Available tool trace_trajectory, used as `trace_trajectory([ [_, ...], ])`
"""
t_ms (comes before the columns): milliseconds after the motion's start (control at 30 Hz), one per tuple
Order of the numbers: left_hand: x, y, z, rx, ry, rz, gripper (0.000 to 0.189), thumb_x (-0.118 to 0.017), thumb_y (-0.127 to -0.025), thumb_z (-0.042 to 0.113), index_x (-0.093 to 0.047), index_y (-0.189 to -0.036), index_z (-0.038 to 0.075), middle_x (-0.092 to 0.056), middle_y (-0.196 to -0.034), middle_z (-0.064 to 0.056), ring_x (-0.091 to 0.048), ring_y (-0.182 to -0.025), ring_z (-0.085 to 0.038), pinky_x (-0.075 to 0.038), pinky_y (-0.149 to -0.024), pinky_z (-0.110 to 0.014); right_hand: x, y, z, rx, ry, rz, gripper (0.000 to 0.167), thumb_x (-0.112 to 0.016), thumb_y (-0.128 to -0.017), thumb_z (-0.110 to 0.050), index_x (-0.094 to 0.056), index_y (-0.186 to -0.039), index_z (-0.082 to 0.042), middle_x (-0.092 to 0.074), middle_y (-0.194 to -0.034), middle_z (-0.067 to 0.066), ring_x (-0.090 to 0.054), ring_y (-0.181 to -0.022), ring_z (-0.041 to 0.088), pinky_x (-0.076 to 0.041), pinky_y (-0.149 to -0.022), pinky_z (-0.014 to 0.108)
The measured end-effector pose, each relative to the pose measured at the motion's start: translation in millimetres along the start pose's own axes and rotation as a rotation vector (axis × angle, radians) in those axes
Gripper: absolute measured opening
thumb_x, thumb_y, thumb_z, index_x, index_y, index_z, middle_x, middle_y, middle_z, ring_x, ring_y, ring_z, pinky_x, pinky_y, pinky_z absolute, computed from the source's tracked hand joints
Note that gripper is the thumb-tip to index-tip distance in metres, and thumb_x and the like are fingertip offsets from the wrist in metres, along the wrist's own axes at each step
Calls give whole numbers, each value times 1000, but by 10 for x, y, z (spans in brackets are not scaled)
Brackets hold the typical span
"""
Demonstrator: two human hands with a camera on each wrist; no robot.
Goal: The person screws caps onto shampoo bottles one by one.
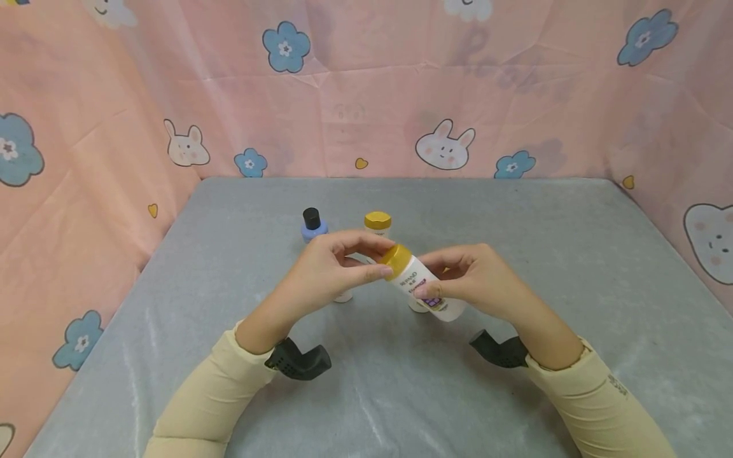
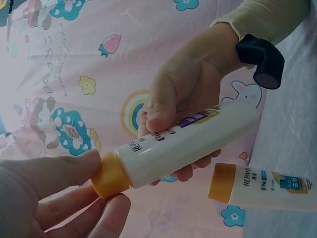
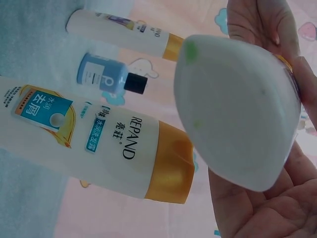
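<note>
A white REPAND shampoo bottle (image 1: 413, 275) with a purple label is held up over the table, tilted with its cap to the upper left. My left hand (image 1: 323, 270) pinches the gold cap (image 1: 395, 262) between thumb and fingers. Around the white body, lower down, my right hand (image 1: 487, 280) grips with its thumb on the label side. The right wrist view looks onto the bottle's rounded base (image 3: 235, 114). Close by stands a similar bottle with a blue label (image 3: 119, 148), mostly hidden behind my right hand in the head view.
Behind my left hand stands a blue bottle (image 1: 314, 230) with a black cap. Another gold-capped bottle (image 1: 378, 221) is farther back, and a white bottle base (image 1: 343, 297) shows below my left hand. A grey cloth covers the table (image 1: 544, 222); a pink printed curtain (image 1: 366, 95) surrounds it.
</note>
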State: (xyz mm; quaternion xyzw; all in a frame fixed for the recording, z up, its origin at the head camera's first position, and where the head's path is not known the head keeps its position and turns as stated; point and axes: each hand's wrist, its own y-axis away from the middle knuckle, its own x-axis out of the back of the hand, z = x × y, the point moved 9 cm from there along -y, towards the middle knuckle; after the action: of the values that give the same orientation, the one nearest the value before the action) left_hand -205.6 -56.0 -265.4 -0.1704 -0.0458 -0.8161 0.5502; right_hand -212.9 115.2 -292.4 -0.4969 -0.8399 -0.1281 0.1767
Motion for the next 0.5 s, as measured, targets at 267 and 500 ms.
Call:
trace_trajectory([
  [267,-24,10,14,-25,30,-31,30,-76,-88,13,-72,-118,12,-72,-117,-2,-67,-107,-15,-60,-86,-30,-11,2,-12,-2,-13,-16,38,-83,-81,-22,-74,-115,-6,-74,-101,12,-71,-82,22,-59,-72,38],
  [500,-50,20,48,-103,46,-69,31,-74,-88,5,-70,-119,4,-70,-120,-9,-70,-108,-20,-61,-87,-30,-25,6,-7,-7,-31,-33,39,-83,-81,-21,-73,-115,-3,-75,-100,13,-71,-84,22,-59,-74,38],
])
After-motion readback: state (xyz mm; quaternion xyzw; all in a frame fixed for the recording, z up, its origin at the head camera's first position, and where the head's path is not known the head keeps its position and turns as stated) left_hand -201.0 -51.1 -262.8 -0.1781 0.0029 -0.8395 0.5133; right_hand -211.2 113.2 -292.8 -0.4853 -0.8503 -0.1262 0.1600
